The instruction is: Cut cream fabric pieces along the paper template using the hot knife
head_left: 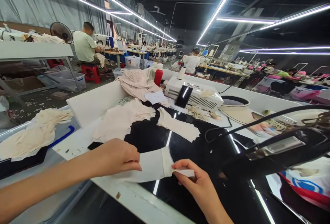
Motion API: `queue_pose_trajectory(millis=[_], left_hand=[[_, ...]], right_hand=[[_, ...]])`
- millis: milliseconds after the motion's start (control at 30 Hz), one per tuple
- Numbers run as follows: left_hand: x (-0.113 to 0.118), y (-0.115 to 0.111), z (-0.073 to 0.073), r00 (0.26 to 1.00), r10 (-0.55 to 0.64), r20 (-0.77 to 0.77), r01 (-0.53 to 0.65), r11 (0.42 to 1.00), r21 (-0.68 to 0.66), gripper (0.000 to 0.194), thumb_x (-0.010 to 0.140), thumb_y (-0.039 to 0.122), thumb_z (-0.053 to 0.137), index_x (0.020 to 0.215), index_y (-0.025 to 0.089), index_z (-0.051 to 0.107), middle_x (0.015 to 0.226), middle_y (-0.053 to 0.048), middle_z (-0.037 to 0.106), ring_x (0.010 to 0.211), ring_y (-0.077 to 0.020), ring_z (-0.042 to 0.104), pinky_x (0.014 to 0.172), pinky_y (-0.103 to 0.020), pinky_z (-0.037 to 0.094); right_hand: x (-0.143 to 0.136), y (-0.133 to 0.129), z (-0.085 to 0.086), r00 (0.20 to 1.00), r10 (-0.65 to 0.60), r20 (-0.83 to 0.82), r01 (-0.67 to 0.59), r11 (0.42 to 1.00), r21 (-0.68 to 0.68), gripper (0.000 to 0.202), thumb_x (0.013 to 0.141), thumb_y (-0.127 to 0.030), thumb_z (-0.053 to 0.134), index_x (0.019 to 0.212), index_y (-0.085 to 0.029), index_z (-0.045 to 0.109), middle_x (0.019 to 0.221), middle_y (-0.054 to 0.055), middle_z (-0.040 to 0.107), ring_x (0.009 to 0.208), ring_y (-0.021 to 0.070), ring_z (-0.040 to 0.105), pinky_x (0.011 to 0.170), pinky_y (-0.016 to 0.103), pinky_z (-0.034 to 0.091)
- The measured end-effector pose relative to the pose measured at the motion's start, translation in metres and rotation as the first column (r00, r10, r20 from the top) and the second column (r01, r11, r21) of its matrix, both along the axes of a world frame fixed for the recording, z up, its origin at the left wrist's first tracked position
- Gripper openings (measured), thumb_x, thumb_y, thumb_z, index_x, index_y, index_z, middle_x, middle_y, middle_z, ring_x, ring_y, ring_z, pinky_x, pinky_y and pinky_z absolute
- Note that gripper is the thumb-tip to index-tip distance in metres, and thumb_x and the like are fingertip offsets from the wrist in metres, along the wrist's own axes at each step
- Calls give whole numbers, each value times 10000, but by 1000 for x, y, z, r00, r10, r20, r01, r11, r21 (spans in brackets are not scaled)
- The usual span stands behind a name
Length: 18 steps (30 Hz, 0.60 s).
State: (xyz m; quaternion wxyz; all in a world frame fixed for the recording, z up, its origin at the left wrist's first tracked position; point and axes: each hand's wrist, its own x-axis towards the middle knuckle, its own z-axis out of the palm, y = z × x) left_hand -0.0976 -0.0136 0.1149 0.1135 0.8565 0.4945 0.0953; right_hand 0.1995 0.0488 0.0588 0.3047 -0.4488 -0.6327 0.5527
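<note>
A pale white fabric piece (152, 165), with a cream band across its right end, lies over the near edge of the glossy black work surface (144, 131). My left hand (120, 157) rests on its left part, fingers curled and closed against the cloth; the fingertips are partly hidden. At the band's lower corner, my right hand (197, 179) pinches a narrow white strip (186, 172) between thumb and fingers. Just beyond, another cream cut piece (177, 125) lies flat. A stack of cream fabric pieces (118, 119) sits behind my left hand.
A dark machine arm (281, 148) with a black cable juts in from the right. Farther back are a white vented box (194, 93), a phone (184, 96) leaning on it and a red spool (158, 77). More fabric (36, 131) lies at left. Seated co-workers (85, 45) are beyond.
</note>
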Motion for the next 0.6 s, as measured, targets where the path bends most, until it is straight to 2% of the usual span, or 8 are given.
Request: queue_pose_trajectory(millis=[100,200,267,367,467,600], left_hand=[[17,6,-13,995,0,100,-3,1000,24,224,1077,256,555,945,204,728,889,23,694,825,-146,664,713,-242,425],[39,21,-31,975,-70,209,52,995,90,214,1084,190,515,1120,187,726,1095,-23,730,1000,-168,677,893,-255,485],[53,32,-45,968,-134,214,103,984,148,225,1072,157,523,1191,169,712,1174,-52,731,1071,-187,672,962,-286,503],[65,41,-61,972,-193,134,161,962,219,234,1029,96,564,1205,149,708,1202,-72,731,1106,-215,661,988,-335,527],[67,42,-68,975,-203,85,176,950,256,266,1000,58,585,1223,146,703,1252,-79,716,1145,-230,650,1007,-363,539],[63,38,-69,971,-208,117,171,949,263,246,1052,120,529,1217,143,709,1271,-85,710,1174,-227,647,1032,-375,547]], right_hand=[[5,-9,-6,997,37,68,-38,999,12,188,812,-409,763,885,-236,753,736,-20,621,613,140,479,567,249,379],[8,-13,-3,996,22,85,-26,998,52,169,802,-370,755,919,-248,751,769,-15,642,658,156,517,602,255,401],[13,-16,1,994,27,108,-37,995,87,167,789,-348,761,928,-255,762,833,0,682,701,171,556,630,264,429],[26,-21,4,991,22,135,-41,989,141,144,783,-340,780,910,-272,780,894,7,702,718,170,575,661,263,465],[43,-30,7,989,-7,146,-9,994,106,133,782,-369,796,874,-273,789,866,7,691,660,152,561,627,250,483],[62,-44,11,982,-49,182,48,999,7,164,749,-410,800,839,-274,812,823,26,722,720,193,654,666,251,541]])
